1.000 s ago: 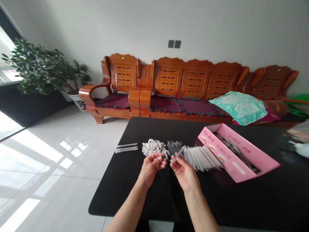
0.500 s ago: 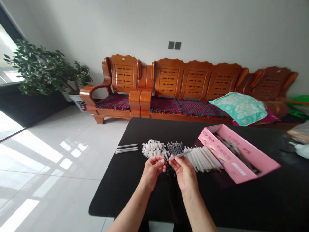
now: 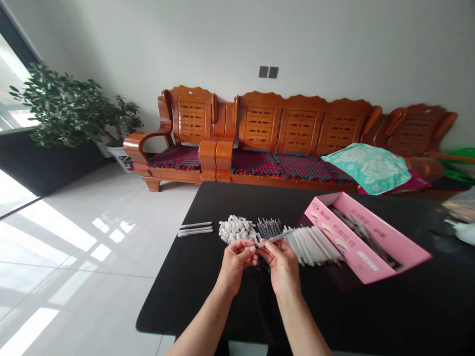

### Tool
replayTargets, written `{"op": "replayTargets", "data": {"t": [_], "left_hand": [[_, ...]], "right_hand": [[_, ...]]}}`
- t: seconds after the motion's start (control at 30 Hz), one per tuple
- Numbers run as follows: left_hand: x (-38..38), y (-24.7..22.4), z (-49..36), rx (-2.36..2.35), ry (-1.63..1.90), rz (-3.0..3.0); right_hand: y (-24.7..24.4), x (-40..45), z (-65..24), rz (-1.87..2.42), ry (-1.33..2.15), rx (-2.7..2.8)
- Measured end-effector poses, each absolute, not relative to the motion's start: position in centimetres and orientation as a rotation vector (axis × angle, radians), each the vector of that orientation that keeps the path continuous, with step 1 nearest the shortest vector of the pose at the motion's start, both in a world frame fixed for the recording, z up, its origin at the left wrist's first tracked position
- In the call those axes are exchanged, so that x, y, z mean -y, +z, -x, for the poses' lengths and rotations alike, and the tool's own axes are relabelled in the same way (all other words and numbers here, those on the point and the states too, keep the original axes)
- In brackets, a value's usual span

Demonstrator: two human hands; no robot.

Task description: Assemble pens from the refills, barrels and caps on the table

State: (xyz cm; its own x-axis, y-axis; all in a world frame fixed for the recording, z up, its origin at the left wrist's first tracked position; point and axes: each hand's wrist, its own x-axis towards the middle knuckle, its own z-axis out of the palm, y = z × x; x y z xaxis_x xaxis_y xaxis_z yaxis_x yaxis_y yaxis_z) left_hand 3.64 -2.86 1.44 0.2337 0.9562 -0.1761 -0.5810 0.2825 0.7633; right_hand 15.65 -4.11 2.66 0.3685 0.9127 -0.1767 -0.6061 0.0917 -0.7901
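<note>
Right hand [image 3: 282,267]: fingers [image 3: 268,246] clamped on a clear pen barrel [image 3: 277,238], its end just beside the left hand [image 3: 236,262]. Left fingers [image 3: 249,249] were together; couldn't tell if they held anything. Past the fingers: white caps [image 3: 237,229], refills [image 3: 269,228], white tubes [image 3: 311,245]. Dark bits [image 3: 263,263] below the fingers were hard to make out against the table [image 3: 178,301].

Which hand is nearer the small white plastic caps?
Left. The left hand sits just below the small white plastic caps; the right hand is farther, to their lower right.
</note>
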Motion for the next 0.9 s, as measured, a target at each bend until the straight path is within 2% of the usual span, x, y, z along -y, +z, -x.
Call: {"op": "replayTargets", "data": {"t": [0.77,0.9], "left_hand": [[3.4,0.7,-4.4,-0.888,1.348,-1.064],[3.3,0.7,-4.4,-0.935,1.282,-1.022]], "right_hand": [[1.6,3.9,-15.8,1.012,1.151,0.352],[1.8,3.9,-16.0,0.993,1.132,0.345]]}}
